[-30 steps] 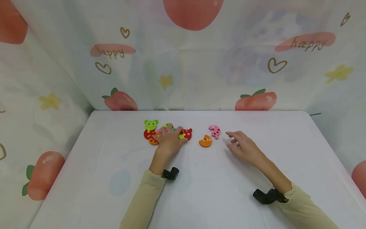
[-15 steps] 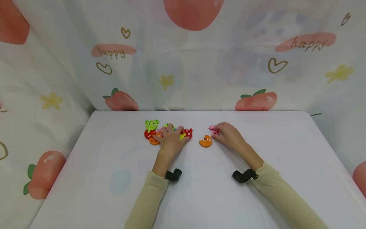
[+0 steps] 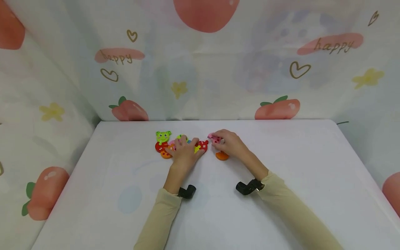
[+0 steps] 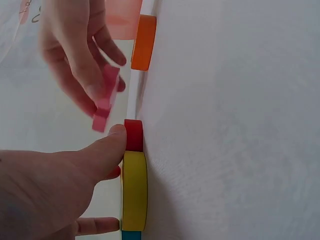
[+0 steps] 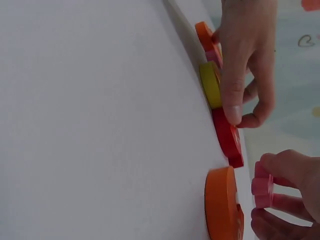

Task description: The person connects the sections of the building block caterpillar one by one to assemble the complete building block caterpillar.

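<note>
My left hand (image 3: 183, 156) rests with spread fingers on a row of joined caterpillar puzzle pieces, covering much of its middle. Its thumb touches the red piece (image 3: 203, 145) at the row's right end. A green face piece (image 3: 163, 136) tops the left end, above a red piece marked 2 (image 3: 160, 147). Between thumb and fingers, my right hand (image 3: 232, 144) pinches a pink spotted puzzle piece (image 3: 216, 140), raised off the table in the left wrist view and apart from the row. Just below that hand lies a loose orange piece (image 3: 222, 156), partly hidden in the head view.
The white table (image 3: 200, 215) stretches out in front of the pieces. A patterned cloth (image 3: 200, 76) hangs behind its far edge and along the sides. Each wrist wears a black camera mount, such as the right one (image 3: 248, 187).
My right hand came in from the right, took hold of the pink piece, and carried it left toward the row. The left hand stays on the joined pieces.
</note>
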`<state>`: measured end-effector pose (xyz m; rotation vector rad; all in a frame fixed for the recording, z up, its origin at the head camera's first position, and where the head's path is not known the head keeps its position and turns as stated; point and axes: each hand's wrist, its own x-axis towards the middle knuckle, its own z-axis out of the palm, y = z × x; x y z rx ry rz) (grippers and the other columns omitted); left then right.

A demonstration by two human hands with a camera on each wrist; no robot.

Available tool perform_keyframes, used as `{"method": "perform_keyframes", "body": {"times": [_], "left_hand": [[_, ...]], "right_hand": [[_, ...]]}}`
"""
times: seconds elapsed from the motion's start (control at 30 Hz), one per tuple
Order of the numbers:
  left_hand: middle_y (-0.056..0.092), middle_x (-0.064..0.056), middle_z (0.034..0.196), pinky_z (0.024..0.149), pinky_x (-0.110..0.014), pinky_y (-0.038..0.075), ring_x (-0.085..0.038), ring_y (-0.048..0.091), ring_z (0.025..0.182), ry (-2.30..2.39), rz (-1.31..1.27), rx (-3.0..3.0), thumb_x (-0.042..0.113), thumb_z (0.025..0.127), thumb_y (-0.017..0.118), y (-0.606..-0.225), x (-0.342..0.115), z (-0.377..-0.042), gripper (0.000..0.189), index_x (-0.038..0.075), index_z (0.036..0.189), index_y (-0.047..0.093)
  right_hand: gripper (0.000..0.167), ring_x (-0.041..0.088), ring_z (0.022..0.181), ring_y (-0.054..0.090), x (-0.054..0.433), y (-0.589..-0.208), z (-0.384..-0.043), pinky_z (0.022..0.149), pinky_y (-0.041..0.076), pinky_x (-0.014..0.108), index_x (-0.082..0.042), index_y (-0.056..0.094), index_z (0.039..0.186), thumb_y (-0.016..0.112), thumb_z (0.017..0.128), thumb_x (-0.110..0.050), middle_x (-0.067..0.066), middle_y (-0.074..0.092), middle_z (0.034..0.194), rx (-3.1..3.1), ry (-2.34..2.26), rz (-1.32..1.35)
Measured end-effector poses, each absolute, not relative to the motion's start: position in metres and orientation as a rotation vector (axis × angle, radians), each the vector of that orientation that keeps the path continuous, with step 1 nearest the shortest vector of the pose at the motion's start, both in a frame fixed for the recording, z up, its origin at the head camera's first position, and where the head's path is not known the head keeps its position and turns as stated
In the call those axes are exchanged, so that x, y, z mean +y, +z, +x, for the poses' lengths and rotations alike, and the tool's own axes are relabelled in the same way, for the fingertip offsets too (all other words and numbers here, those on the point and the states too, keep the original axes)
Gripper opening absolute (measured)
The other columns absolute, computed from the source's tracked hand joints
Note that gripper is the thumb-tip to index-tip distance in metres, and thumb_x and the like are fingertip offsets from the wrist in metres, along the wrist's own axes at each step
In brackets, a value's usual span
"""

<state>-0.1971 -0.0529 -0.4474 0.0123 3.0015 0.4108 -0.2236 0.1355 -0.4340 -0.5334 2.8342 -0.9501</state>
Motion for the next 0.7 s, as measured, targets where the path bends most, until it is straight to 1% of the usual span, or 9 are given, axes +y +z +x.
{"method": "perform_keyframes", "body": {"times": [0.17,0.33,0.53,0.7], "left_hand": [[0.035,-0.016,0.149,0.102,-0.080,0.021,-0.042,0.027,0.140,0.426,0.015,3.002,0.055,0.088,0.060,-0.448,-0.056,-0.196,0.056,0.034,0.139,0.048],[0.035,-0.016,0.146,0.102,-0.080,0.022,-0.042,0.028,0.139,0.435,0.037,3.007,0.055,0.089,0.060,-0.448,-0.057,-0.197,0.056,0.034,0.139,0.048],[0.035,-0.016,0.149,0.102,-0.081,0.021,-0.041,0.027,0.140,0.452,0.039,3.011,0.054,0.088,0.061,-0.448,-0.057,-0.198,0.056,0.034,0.139,0.048],[0.035,-0.016,0.147,0.102,-0.080,0.023,-0.041,0.028,0.139,0.433,0.036,3.005,0.055,0.088,0.060,-0.449,-0.055,-0.199,0.056,0.034,0.139,0.048]], "right_hand": [[0.044,0.036,0.123,0.056,0.116,-0.436,-0.225,0.100,0.051,0.045,-0.006,0.060,0.132,0.068,0.091,-0.018,0.020,0.057,0.134,2.822,-0.850,-0.602],[0.044,0.037,0.124,0.055,0.110,-0.437,-0.227,0.102,0.050,0.045,-0.005,0.059,0.132,0.067,0.091,-0.017,0.021,0.055,0.136,2.829,-0.792,-0.610],[0.044,0.037,0.126,0.054,0.107,-0.436,-0.230,0.105,0.047,0.047,-0.004,0.059,0.132,0.067,0.091,-0.018,0.021,0.055,0.135,2.844,-0.715,-0.625],[0.041,0.038,0.125,0.054,0.108,-0.436,-0.229,0.106,0.045,0.049,-0.003,0.060,0.131,0.065,0.092,-0.018,0.022,0.056,0.135,2.845,-0.663,-0.660]]}}
